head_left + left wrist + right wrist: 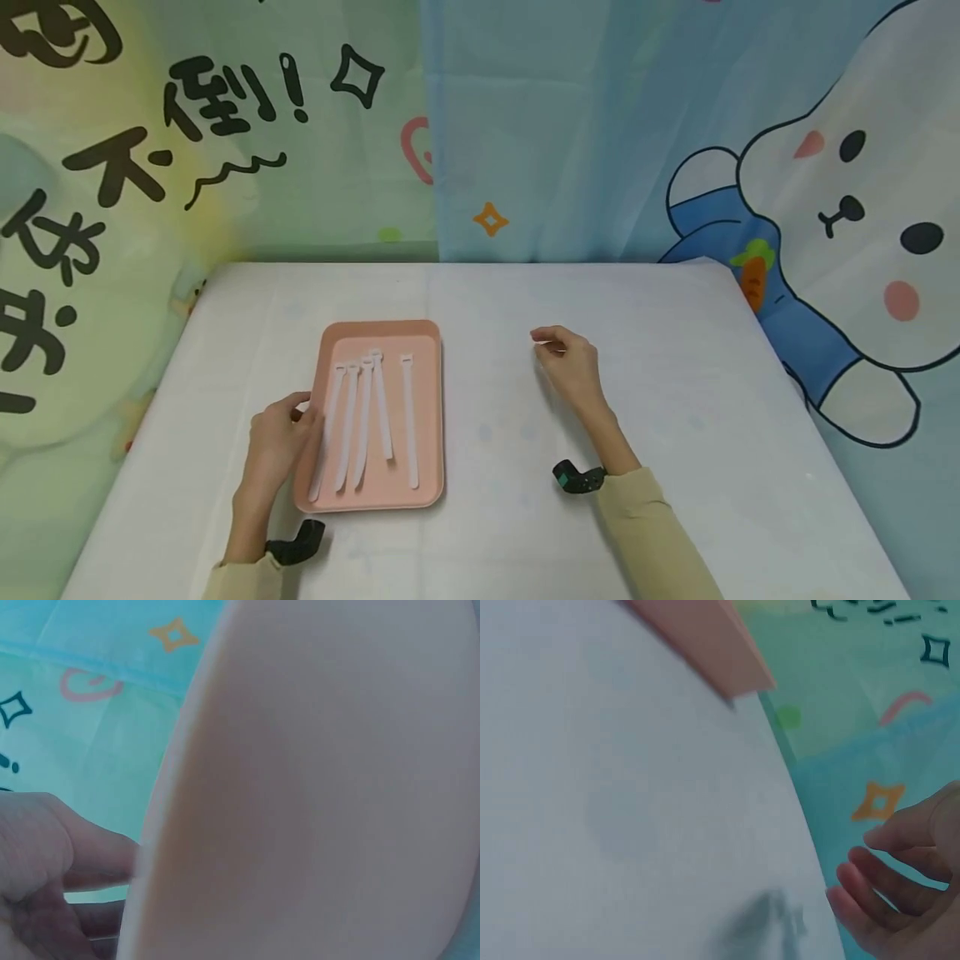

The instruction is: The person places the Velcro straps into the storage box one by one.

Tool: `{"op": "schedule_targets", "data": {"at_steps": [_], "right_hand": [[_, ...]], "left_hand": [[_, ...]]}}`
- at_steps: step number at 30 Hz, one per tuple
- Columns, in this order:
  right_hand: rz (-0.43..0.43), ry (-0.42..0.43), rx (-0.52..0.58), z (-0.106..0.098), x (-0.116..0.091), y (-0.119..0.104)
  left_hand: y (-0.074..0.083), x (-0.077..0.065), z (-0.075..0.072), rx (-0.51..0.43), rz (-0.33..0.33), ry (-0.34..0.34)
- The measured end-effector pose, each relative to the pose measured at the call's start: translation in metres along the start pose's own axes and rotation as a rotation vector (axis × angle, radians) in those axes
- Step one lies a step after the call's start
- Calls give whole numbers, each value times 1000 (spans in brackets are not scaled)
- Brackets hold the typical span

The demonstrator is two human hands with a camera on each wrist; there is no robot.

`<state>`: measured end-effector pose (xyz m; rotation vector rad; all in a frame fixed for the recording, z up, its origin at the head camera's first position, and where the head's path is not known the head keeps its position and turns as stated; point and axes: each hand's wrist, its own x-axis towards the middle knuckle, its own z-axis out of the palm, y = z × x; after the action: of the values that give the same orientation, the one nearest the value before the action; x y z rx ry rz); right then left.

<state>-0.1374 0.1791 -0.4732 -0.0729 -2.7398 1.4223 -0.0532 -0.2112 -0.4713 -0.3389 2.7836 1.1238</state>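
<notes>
A pink rectangular tray (429,417) is left of the middle of the white table, its plain pink surface (322,780) filling much of the left wrist view. My left hand (276,442) pinches its left rim between thumb and fingers. On the tray lie several flat white strips (364,417), each with a small slotted head at the far end; one strip is apart on the right side. Well to the right, my right hand (573,367) hovers above the table with fingers loosely bent, holding nothing. In the right wrist view its fingers (877,885) stand apart from the thumb.
A white cloth covers the table (495,533). Behind it hangs a printed curtain (555,125) with a cartoon bear and lettering. Dark wrist devices show at the left wrist (298,542) and right wrist (579,477).
</notes>
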Motion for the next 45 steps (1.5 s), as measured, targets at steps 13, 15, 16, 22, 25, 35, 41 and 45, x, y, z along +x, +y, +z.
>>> {"op": "schedule_targets", "data": {"at_steps": [13, 15, 16, 22, 25, 35, 41, 45], "right_hand": [[131, -137, -76, -21, 19, 36], [127, -140, -68, -20, 18, 37], [126, -137, -69, -19, 17, 37], [109, -114, -86, -18, 14, 38], [100, -129, -101, -18, 13, 39], [85, -140, -137, -21, 5, 42], [84, -113, -95, -23, -1, 40], [100, -92, -36, -26, -6, 40]], "left_hand": [[7, -1, 1, 13, -43, -13], [7, -1, 2, 7, -36, -7], [6, -1, 2, 4, -33, -5], [5, -1, 3, -5, -44, -10], [4, 0, 3, -5, -44, -9], [2, 0, 4, -1, -24, -7], [2, 1, 4, -3, -21, -12], [2, 1, 4, -1, -23, -10]]}}
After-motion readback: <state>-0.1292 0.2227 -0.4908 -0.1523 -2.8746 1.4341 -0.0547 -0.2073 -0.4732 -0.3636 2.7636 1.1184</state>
